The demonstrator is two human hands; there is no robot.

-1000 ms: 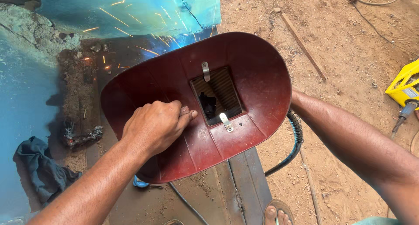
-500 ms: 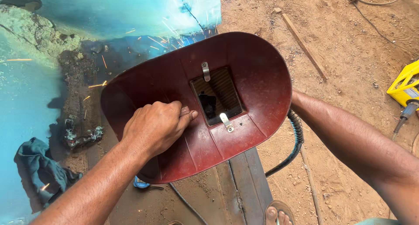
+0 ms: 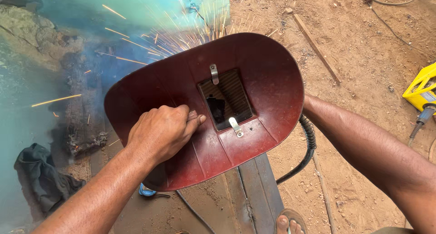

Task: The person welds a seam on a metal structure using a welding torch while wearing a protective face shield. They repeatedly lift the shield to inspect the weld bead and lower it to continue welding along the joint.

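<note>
A: One left hand (image 3: 161, 131), fingers clamped on red welding shield (image 3: 254, 79), held over sparks (image 3: 181, 34).
B: Right hand hidden behind shield; grip not visible. Black cable (image 3: 309, 143) just beside forearm.

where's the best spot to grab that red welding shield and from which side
Judging by its pose, grip the handle on the inner face of the red welding shield, left of the dark window, coming from the near left. The left hand closes there now, fingers wrapped, so the hollow side faces the viewer.
</note>
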